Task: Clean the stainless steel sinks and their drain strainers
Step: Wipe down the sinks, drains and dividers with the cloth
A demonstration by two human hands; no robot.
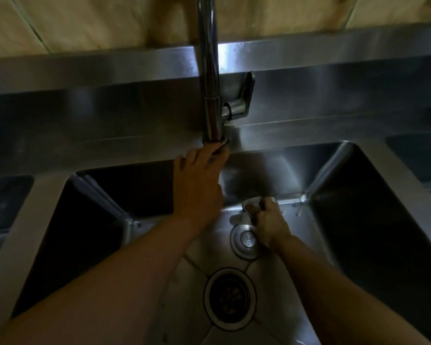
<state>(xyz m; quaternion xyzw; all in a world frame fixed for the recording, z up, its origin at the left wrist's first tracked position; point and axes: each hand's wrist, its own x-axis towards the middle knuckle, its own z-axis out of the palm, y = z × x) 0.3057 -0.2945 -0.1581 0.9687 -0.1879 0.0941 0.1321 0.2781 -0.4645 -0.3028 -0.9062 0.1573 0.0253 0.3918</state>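
Note:
A stainless steel sink (pixel 358 220) fills the middle of the head view. Its open drain (pixel 230 298) lies near the front of the basin floor. A round metal drain strainer (pixel 245 241) lies on the floor just behind the drain. My left hand (pixel 197 185) reaches up to the spout end of the chrome faucet (pixel 210 95), fingers curled round its tip. My right hand (pixel 268 220) is low in the basin behind the strainer, gripping a small pale cloth or sponge (pixel 251 202) against the sink floor.
The faucet's lever handle (pixel 244 95) sticks out to the right of the pipe, against the steel backsplash (pixel 110 115). Parts of neighbouring basins show at the far left (pixel 3 202) and the far right (pixel 421 155). The scene is dim.

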